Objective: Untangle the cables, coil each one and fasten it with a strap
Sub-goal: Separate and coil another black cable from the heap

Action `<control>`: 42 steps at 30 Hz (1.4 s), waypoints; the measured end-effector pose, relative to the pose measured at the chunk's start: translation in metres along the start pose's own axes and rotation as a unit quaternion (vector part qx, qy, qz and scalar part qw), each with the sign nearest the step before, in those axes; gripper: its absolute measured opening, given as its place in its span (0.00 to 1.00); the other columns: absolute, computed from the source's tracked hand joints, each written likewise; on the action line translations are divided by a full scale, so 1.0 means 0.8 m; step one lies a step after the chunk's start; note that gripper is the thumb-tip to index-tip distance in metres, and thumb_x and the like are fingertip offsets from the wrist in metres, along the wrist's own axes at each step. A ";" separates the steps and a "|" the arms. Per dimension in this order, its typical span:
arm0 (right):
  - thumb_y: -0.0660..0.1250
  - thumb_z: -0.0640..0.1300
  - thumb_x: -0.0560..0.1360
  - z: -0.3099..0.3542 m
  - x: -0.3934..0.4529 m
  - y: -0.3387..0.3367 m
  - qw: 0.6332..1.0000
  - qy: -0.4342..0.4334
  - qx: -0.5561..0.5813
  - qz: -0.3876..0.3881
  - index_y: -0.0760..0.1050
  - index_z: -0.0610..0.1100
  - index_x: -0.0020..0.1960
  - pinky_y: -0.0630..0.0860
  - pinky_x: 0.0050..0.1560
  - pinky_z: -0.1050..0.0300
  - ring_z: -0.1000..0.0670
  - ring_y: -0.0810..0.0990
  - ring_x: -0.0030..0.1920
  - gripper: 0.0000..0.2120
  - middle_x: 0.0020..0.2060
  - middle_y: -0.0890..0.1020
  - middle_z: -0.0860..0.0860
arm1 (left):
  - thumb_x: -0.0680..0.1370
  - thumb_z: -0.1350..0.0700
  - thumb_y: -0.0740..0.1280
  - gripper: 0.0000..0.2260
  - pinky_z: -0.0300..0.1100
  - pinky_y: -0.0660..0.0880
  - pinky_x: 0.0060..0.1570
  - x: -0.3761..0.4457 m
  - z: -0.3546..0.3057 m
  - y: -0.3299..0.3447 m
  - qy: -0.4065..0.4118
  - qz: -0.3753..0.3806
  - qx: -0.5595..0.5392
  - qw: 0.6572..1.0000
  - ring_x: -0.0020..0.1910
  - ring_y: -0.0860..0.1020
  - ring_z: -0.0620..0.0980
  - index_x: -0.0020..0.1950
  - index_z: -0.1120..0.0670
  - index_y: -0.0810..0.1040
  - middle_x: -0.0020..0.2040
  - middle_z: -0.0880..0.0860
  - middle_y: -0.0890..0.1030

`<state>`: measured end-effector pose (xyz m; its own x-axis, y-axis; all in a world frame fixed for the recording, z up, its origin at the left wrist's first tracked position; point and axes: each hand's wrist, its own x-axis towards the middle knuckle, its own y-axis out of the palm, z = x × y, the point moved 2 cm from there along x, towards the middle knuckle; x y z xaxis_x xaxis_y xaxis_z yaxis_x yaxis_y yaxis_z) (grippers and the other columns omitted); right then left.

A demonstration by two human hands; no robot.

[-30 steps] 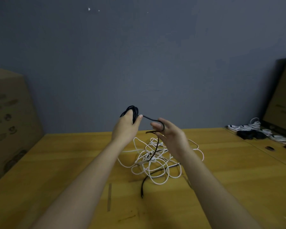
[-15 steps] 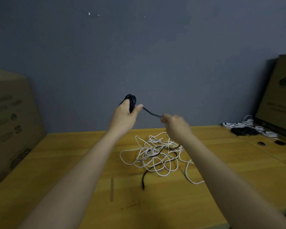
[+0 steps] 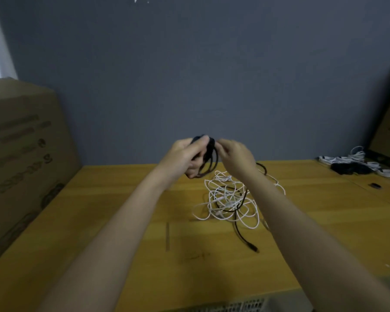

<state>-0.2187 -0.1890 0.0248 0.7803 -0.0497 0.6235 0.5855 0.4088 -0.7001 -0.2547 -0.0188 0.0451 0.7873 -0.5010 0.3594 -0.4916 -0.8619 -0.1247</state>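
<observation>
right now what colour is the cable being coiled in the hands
Black. The head view shows the black cable looped between the left hand and right hand.

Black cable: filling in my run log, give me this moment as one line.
step: coiling black cable | left hand: grips coil | right hand: pinches cable at coil | white cable tangle: on table, black tail threaded through

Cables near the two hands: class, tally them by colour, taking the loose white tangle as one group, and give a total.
Black cable, partly coiled, gripped by the left hand and right hand, its tail trailing across the table: 1
White cable tangle, loose on the table; separate cables cannot be told apart: 1 group
Total: 2
</observation>
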 end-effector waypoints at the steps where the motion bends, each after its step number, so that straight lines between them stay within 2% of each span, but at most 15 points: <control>1: 0.55 0.55 0.81 -0.005 -0.013 0.010 0.999 0.006 0.033 0.029 0.77 0.43 0.50 0.65 0.36 0.53 0.44 0.75 0.40 0.18 0.37 0.79 0.48 | 0.83 0.52 0.56 0.15 0.38 0.59 0.23 0.000 0.003 -0.005 -0.001 -0.019 0.005 1.000 0.19 0.58 0.44 0.38 0.55 0.64 0.21 0.46 0.60; 4: 0.52 0.54 0.82 -0.020 -0.049 0.031 0.996 0.021 0.064 0.050 0.75 0.46 0.55 0.63 0.32 0.57 0.51 0.73 0.35 0.17 0.37 0.77 0.53 | 0.83 0.48 0.57 0.15 0.40 0.59 0.27 -0.002 0.022 -0.021 -0.025 -0.060 0.009 0.998 0.21 0.59 0.45 0.39 0.54 0.64 0.23 0.46 0.61; 9: 0.52 0.48 0.83 -0.045 -0.095 0.076 0.988 -0.051 -0.109 0.093 0.73 0.43 0.60 0.68 0.35 0.52 0.42 0.79 0.43 0.14 0.46 0.81 0.46 | 0.84 0.49 0.53 0.14 0.38 0.63 0.28 0.002 0.047 -0.030 -0.035 -0.102 -0.043 0.993 0.22 0.61 0.44 0.42 0.54 0.66 0.24 0.45 0.64; 14: 0.56 0.48 0.76 -0.028 -0.111 0.086 0.961 -0.184 -0.203 -0.030 0.79 0.41 0.46 0.71 0.30 0.56 0.43 0.79 0.32 0.15 0.32 0.80 0.48 | 0.84 0.60 0.49 0.09 0.41 0.64 0.33 0.012 0.064 -0.010 -0.018 -0.147 -0.080 0.986 0.22 0.66 0.43 0.45 0.56 0.62 0.30 0.50 0.69; 16: 0.56 0.47 0.76 -0.018 -0.117 0.093 0.946 -0.224 -0.229 -0.059 0.80 0.42 0.46 0.71 0.33 0.55 0.44 0.78 0.32 0.15 0.32 0.79 0.48 | 0.84 0.60 0.50 0.07 0.35 0.68 0.33 0.014 0.065 -0.003 -0.007 -0.164 -0.007 0.986 0.25 0.68 0.41 0.47 0.57 0.61 0.33 0.51 0.69; 19: 0.57 0.45 0.76 -0.004 -0.124 0.093 0.929 -0.266 -0.241 -0.091 0.80 0.42 0.49 0.62 0.39 0.54 0.45 0.77 0.34 0.14 0.34 0.79 0.48 | 0.84 0.57 0.51 0.07 0.29 0.69 0.36 0.016 0.069 0.003 0.026 -0.154 0.148 0.976 0.31 0.70 0.41 0.48 0.58 0.62 0.37 0.52 0.70; 22: 0.59 0.41 0.75 0.002 -0.126 0.086 0.921 -0.300 -0.223 -0.110 0.80 0.40 0.49 0.59 0.39 0.54 0.45 0.76 0.35 0.12 0.34 0.77 0.48 | 0.83 0.51 0.51 0.10 0.46 0.75 0.45 0.016 0.092 -0.002 0.010 -0.113 0.302 0.946 0.39 0.76 0.53 0.51 0.58 0.60 0.43 0.59 0.76; 25: 0.60 0.36 0.69 0.002 -0.128 0.076 0.916 -0.311 -0.229 -0.107 0.79 0.42 0.44 0.60 0.39 0.54 0.46 0.74 0.34 0.10 0.32 0.75 0.49 | 0.83 0.51 0.52 0.09 0.56 0.76 0.40 0.012 0.111 -0.002 -0.025 -0.042 0.440 0.897 0.40 0.79 0.61 0.51 0.56 0.58 0.44 0.60 0.79; 28: 0.73 0.35 0.59 -0.016 -0.123 0.063 0.939 -0.239 -0.229 -0.095 0.80 0.44 0.40 0.68 0.37 0.55 0.46 0.76 0.34 0.11 0.31 0.77 0.50 | 0.83 0.52 0.53 0.08 0.48 0.67 0.32 0.007 0.120 -0.009 -0.052 0.008 0.538 0.841 0.36 0.75 0.59 0.50 0.55 0.59 0.39 0.57 0.76; 30: 0.80 0.38 0.59 -0.039 -0.118 0.050 0.971 -0.139 -0.173 -0.087 0.82 0.44 0.41 0.69 0.34 0.58 0.45 0.78 0.34 0.13 0.32 0.79 0.50 | 0.83 0.47 0.53 0.11 0.46 0.64 0.32 0.000 0.124 -0.017 -0.080 0.039 0.537 0.839 0.36 0.72 0.53 0.51 0.55 0.62 0.39 0.54 0.74; 32: 0.78 0.48 0.66 -0.055 -0.114 0.036 0.993 -0.029 -0.097 -0.066 0.82 0.44 0.44 0.65 0.35 0.60 0.45 0.79 0.38 0.11 0.37 0.80 0.49 | 0.78 0.35 0.54 0.22 0.44 0.65 0.32 -0.005 0.124 -0.019 -0.106 0.081 0.502 0.854 0.37 0.70 0.47 0.51 0.54 0.62 0.40 0.50 0.71; 34: 0.73 0.58 0.70 -0.061 -0.106 0.030 0.994 0.064 -0.086 -0.014 0.81 0.46 0.47 0.62 0.33 0.60 0.47 0.78 0.41 0.16 0.41 0.79 0.51 | 0.70 0.28 0.58 0.30 0.43 0.67 0.33 -0.005 0.121 -0.011 -0.110 0.105 0.517 0.843 0.38 0.71 0.46 0.51 0.54 0.63 0.40 0.48 0.70; 37: 0.68 0.61 0.73 -0.057 -0.098 0.026 0.980 0.121 -0.125 0.095 0.78 0.48 0.43 0.61 0.29 0.60 0.51 0.75 0.37 0.15 0.37 0.76 0.53 | 0.72 0.32 0.63 0.24 0.43 0.66 0.32 0.003 0.117 -0.007 -0.080 0.081 0.563 0.819 0.36 0.70 0.46 0.47 0.53 0.66 0.38 0.47 0.70; 39: 0.70 0.55 0.74 -0.063 -0.098 0.026 0.970 0.160 -0.058 0.175 0.75 0.47 0.36 0.65 0.29 0.60 0.52 0.74 0.30 0.14 0.30 0.76 0.52 | 0.74 0.34 0.62 0.22 0.45 0.65 0.34 0.008 0.119 -0.015 -0.085 0.044 0.534 0.840 0.36 0.71 0.49 0.42 0.54 0.66 0.37 0.49 0.71; 42: 0.72 0.49 0.73 -0.078 -0.107 0.025 0.935 0.242 0.109 0.233 0.80 0.41 0.41 0.73 0.31 0.59 0.52 0.78 0.27 0.11 0.33 0.82 0.46 | 0.77 0.36 0.60 0.22 0.46 0.66 0.35 0.012 0.123 -0.030 -0.084 -0.033 0.447 0.890 0.37 0.74 0.55 0.41 0.56 0.67 0.36 0.52 0.73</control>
<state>-0.2602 -0.2339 -0.0644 0.9787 -0.2054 0.0000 0.1389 0.6621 -0.7364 -0.1986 -0.0107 -0.0391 0.8849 -0.3870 0.2591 -0.0090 -0.5705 -0.8212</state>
